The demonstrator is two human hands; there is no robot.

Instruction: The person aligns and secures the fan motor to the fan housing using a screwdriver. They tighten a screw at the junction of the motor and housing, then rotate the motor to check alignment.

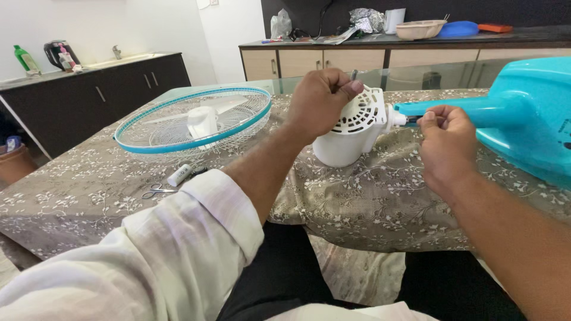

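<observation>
Left hand (321,98) grips white vented motor housing (351,134) joined to turquoise stand (511,110).

Bright, even daylight washes my view, glare whitening the wall (89,24) far left of my fingers (351,86), soft shadows beneath them on the desk (357,196), edges bowed by the wide lens, my near sleeve (148,261) slightly soft.

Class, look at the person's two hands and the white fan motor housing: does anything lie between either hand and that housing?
Nothing visible does. The left hand already grips the top of the white motor housing. The right hand pinches at the joint where the housing meets the blue fan stand. The fan guard and scissors lie off to the left.
</observation>
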